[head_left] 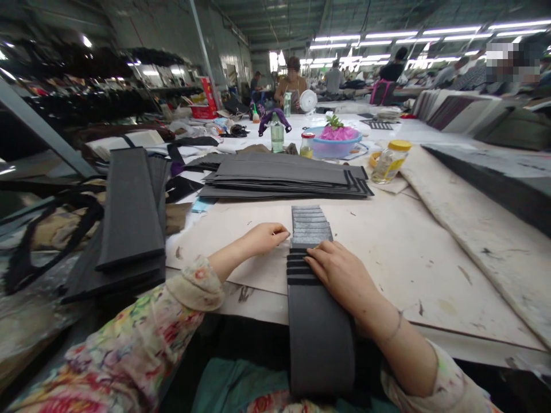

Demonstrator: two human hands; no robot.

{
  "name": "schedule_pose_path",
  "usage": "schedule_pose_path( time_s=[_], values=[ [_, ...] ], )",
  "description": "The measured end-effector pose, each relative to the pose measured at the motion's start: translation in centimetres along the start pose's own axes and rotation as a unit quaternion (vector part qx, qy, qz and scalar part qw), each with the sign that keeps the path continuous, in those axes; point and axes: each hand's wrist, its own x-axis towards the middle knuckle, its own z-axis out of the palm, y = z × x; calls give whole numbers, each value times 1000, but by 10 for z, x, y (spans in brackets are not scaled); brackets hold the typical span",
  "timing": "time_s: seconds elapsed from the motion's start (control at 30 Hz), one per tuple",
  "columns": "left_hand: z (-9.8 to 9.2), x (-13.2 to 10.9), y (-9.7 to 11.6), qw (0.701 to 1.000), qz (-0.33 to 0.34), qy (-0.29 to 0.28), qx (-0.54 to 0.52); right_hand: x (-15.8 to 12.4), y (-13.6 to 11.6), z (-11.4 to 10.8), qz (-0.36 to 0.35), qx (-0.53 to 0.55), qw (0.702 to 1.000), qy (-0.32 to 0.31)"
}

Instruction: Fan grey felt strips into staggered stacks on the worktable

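Loosely, right hand (342, 272) half-curled atop dark strips (317, 327); left hand (262, 239) pinched nearby, contents unclear

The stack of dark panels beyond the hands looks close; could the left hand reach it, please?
Probably yes: the left hand is near the stack, with only pale board visible between them.

Layered strips (321, 338) charcoal grey, striped black; far ends (310, 221) silvery. Sleeves (133, 338) cream, floral in pink, yellow, green. Board (413, 252) looks off-white to me, brown-flecked. Jar lid (400, 145) yellow; basin (336, 148) periwinkle, plastic bag (338, 133) magenta.
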Motion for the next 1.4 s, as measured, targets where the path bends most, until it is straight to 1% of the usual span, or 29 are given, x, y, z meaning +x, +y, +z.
schedule_pose_path(
  time_s=[0.1, 0.23, 0.3, 0.4, 0.47, 0.53, 0.63, 0.77, 0.83, 0.93, 1.0, 1.07, 1.13, 1.23, 1.4],
  values=[
    [7, 11, 1, 999, -17, -2, -29, -1, 0, 0, 0, 3, 1000, 0],
    [10, 14, 8, 994, 15, 11, -111, -2, -1, 2, 12, -3, 1000, 17],
    [7, 11, 15, 983, 6, -13, -181, -4, -2, 3, 20, -3, 999, 28],
    [0, 9, 25, 951, -48, -74, -298, -6, -1, 4, 23, 6, 999, 44],
    [-3, 11, 32, 935, -66, -109, -330, -7, 0, 5, 21, 16, 998, 53],
    [-4, 18, 37, 944, -58, -128, -298, -7, 0, 6, 19, 25, 998, 59],
    [-2, 33, 45, 963, -13, -147, -225, -8, 1, 7, 22, 29, 997, 64],
    [4, 52, 54, 957, 28, -206, -204, -8, 1, 7, 19, 29, 997, 72],
    [9, 56, 56, 959, 55, -211, -182, -8, 1, 7, 21, 30, 996, 76],
    [14, 57, 59, 976, 102, -177, -79, -8, 1, 6, 30, 29, 996, 79],
    [16, 54, 61, 982, 114, -150, 4, -9, 1, 5, 32, 31, 996, 76],
    [17, 50, 64, 982, 122, -125, 68, -9, 1, 5, 33, 35, 996, 76],
    [18, 46, 65, 978, 146, -98, 112, -9, 1, 6, 36, 41, 995, 81],
    [20, 40, 65, 968, 193, -64, 149, -10, 1, 6, 41, 44, 994, 92],
    [25, 34, 62, 948, 237, -44, 209, -12, -1, 7, 60, 11, 993, 97]
  ],
)
